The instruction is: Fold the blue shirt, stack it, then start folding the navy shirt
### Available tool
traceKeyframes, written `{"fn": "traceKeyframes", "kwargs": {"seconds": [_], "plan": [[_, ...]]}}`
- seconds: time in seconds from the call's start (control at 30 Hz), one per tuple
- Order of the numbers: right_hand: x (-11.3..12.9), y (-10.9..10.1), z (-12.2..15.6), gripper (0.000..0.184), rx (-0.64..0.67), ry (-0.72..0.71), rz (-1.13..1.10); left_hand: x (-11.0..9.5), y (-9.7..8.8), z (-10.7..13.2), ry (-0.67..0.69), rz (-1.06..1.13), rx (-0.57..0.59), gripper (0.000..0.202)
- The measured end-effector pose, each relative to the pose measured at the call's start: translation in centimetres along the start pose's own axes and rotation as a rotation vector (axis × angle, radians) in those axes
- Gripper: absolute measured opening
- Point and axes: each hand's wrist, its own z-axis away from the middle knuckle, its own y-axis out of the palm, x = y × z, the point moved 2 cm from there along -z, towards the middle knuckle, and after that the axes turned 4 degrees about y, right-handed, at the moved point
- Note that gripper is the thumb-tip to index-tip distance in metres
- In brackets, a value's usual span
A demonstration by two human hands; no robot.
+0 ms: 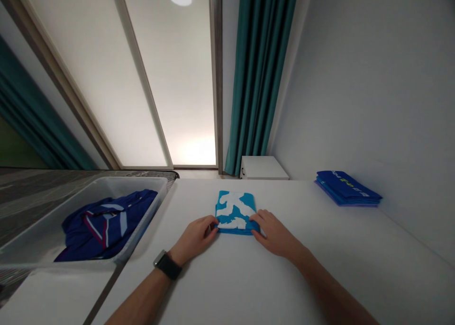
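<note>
A folded bright-blue shirt (235, 212) with a large white print lies flat on the white table, squared into a small block. My left hand (196, 237), with a dark watch on its wrist, grips the near left corner between thumb and fingers. At the near right corner, my right hand (272, 232) holds the edge the same way, thumb low and fingers on top. The layers show along the shirt's near edge. Parts of both corners are hidden under the fingertips.
To the left stands a translucent plastic bin (106, 183) with crumpled navy clothing (113, 223) inside. A stack of folded blue garments (348, 188) sits at the right by the wall. Behind the table are a white cabinet (265, 167) and a teal curtain (261, 78).
</note>
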Motion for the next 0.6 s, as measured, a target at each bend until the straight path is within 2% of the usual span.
{"fn": "traceKeyframes", "kwargs": {"seconds": [0.3, 0.6], "plan": [[0.4, 0.7, -0.3, 0.018, -0.061, -0.066, 0.068, 0.0, 0.0, 0.1, 0.036, -0.068, -0.013, 0.015], [1.6, 1.7, -1.2, 0.012, -0.097, 0.017, 0.16, -0.2, 1.0, -0.3, 0.01, -0.203, -0.064, 0.013]]}}
